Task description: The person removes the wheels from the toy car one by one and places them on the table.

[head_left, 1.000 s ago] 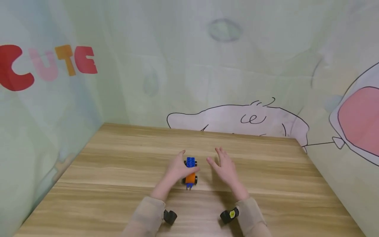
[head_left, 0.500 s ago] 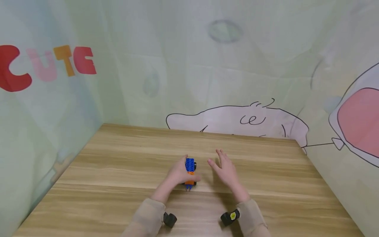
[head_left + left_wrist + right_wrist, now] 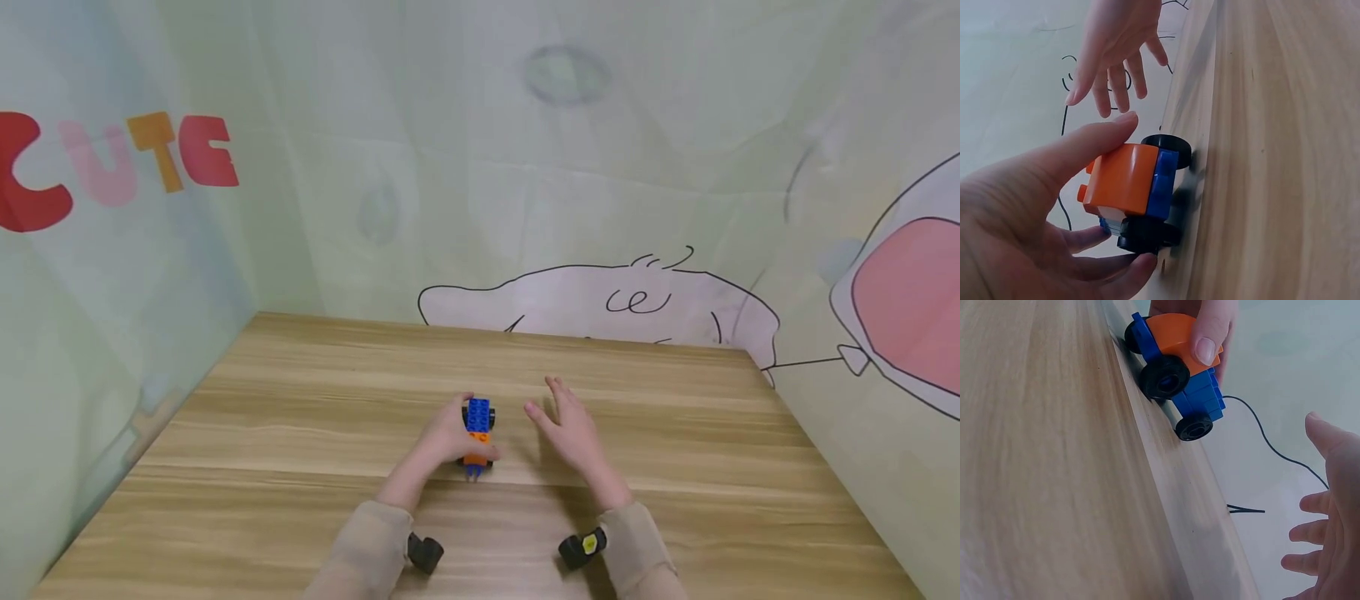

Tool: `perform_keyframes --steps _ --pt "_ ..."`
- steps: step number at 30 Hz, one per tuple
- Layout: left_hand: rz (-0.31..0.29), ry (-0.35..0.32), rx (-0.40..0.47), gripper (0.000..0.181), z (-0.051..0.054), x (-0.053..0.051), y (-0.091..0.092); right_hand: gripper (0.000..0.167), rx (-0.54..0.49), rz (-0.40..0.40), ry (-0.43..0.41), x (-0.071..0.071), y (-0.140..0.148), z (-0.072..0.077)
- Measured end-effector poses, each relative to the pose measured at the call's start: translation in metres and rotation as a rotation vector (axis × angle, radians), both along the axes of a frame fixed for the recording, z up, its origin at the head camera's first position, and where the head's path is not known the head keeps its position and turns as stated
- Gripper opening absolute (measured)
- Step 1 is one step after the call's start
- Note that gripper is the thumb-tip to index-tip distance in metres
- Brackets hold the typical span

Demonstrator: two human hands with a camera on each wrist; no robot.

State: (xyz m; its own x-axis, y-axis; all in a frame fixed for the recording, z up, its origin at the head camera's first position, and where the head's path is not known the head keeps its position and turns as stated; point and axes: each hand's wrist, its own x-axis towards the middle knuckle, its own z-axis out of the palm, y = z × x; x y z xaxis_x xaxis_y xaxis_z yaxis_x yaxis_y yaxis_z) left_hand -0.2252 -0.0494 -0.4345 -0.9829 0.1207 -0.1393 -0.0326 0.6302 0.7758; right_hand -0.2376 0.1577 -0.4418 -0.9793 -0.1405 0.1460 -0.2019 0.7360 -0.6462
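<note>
The left hand [image 3: 448, 435] holds the toy car [image 3: 478, 418] in a pinch, wheels [image 3: 1165, 379] down at the tabletop [image 3: 675, 450]. The right hand [image 3: 572, 427] is spread, near but apart. A light, level hold clear of the wheels should steady it best.

One wooden surface [image 3: 675, 467] carries one toy car [image 3: 477, 434] with four wheels [image 3: 1150, 375]; two hands [image 3: 572, 431], two sleeves [image 3: 371, 535] and two wrist cameras [image 3: 426, 553] are over it. Beyond its left edge stand four printed letters [image 3: 158, 137]; beyond its right, one balloon [image 3: 911, 292].

A blue and orange toy car [image 3: 478, 433] stands upright on the wooden table [image 3: 690, 450].
</note>
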Motion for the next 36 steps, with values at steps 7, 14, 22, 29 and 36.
perform_keyframes --steps 7,14,22,29,36 --pt "-0.011 0.001 0.054 0.100 -0.003 -0.004 -0.007 0.069 0.004 -0.008 -0.008 -0.001 0.002 0.001" --pt "-0.009 -0.019 0.124 0.095 -0.005 -0.008 -0.014 0.070 -0.008 -0.002 -0.006 -0.001 0.003 0.002" --pt "-0.009 -0.034 0.179 0.094 -0.006 -0.012 -0.021 0.069 -0.011 0.005 0.000 -0.001 0.002 -0.001" --pt "-0.001 -0.032 0.217 0.095 -0.009 -0.015 -0.022 0.069 -0.031 0.001 0.005 -0.002 0.001 -0.001" --pt "-0.002 -0.017 0.238 0.093 -0.008 -0.012 -0.021 0.069 -0.027 0.004 0.001 -0.002 0.001 -0.001"
